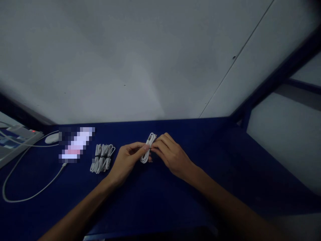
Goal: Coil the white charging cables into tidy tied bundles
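Note:
A coiled white cable [145, 156] is held tilted above the blue table, its loops gathered into a narrow bundle. My left hand [127, 160] grips it from the left, thumb across the front and fingers behind. A small dark tie [150, 147] shows around the middle of the coil. The fingertips of my right hand [172, 154] are pinched together at this tie, on the right side of the bundle; the tie's ends are hidden by the fingers. Left of my left hand lie several coiled white cables [102, 159] side by side, bound with black ties.
A blurred-out lit device [77, 144] lies at the left, with a white charging cord [37, 194] looping from it. Behind it sit a white mouse-like object [51, 138] and a pale box [22, 144]. A grey wall panel [140, 67] closes off the back of the blue table [155, 201].

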A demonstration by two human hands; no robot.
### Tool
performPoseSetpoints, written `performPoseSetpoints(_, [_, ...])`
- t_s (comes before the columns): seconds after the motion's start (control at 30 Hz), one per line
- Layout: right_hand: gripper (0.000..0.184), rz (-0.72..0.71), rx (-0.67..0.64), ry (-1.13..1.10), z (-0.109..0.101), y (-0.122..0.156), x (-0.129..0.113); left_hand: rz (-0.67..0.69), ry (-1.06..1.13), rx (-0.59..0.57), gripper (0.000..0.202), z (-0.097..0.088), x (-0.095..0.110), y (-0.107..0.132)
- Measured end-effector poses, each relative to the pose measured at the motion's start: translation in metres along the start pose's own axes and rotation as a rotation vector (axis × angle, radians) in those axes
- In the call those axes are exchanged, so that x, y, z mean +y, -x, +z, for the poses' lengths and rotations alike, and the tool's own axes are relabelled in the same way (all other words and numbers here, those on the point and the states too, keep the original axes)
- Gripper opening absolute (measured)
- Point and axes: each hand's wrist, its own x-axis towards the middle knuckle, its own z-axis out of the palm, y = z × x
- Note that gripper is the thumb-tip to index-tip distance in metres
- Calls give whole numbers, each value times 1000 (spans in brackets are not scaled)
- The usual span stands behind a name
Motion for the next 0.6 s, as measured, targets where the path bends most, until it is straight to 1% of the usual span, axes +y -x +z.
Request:
performPoseSetpoints(0.1, [21, -7, -2, 65, 0, 0, 0, 20, 3, -15, 31, 1, 1, 0])
performPoseSetpoints(0.2, [17, -29, 51, 74, -2, 0, -2, 100, -34, 7, 26, 2, 2, 1])
performPoseSetpoints(0.27, [14, -30, 104, 52, -3, 0, -4, 194, -87, 38, 24, 2, 1, 2])
performPoseSetpoints(0.37, [11, -27, 178, 1, -4, 1, -6, 354, -225, 87, 21, 0, 0, 4])
performPoseSetpoints(0.5, [16, -23, 272, -105, -5, 3, -12, 521, -370, 124, 15, -2, -1, 10])
performPoseSetpoints(0.6, [21, 24, 340, -239, -7, 2, -19, 640, -405, 126, 21, -3, -2, 15])
